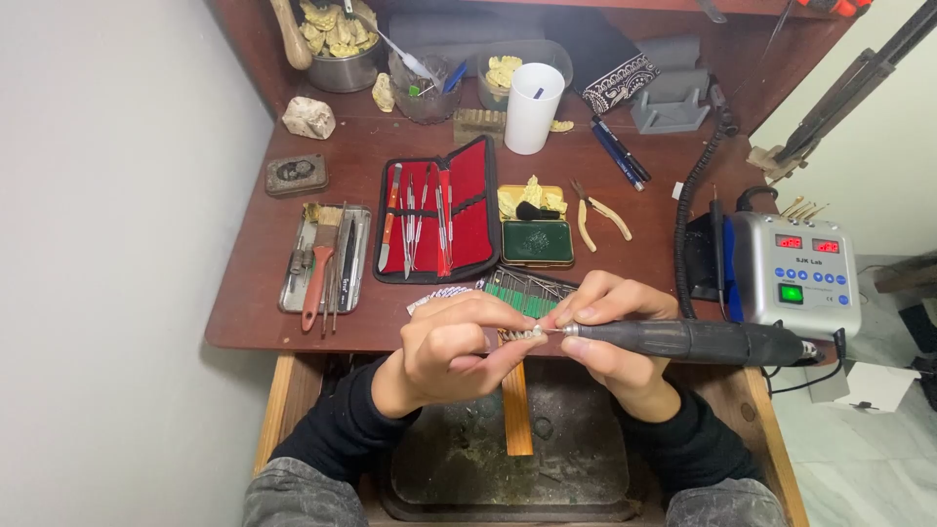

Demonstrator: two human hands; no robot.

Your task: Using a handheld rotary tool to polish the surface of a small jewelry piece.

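Observation:
My left hand (451, 349) pinches a small pale dental piece (524, 334) between thumb and fingers, just over the desk's front edge. My right hand (613, 327) grips a dark rotary handpiece (695, 342) lying almost level, its thin bur tip touching the small piece. The handpiece's cable runs right toward a grey control box (795, 273) with lit red displays and a green button. Both forearms wear dark sleeves. Below the hands a wooden bench peg (516, 408) sticks out over a dusty tray.
On the brown desk (254, 293) lie an open red tool case (439, 210), a metal tray with brushes (324, 259), a green bur holder (527, 288), a green tin (537, 241), pliers (600, 215), a white cup (534, 105), and bowls of plaster casts (337, 44). A coiled black cord (688, 210) hangs at right.

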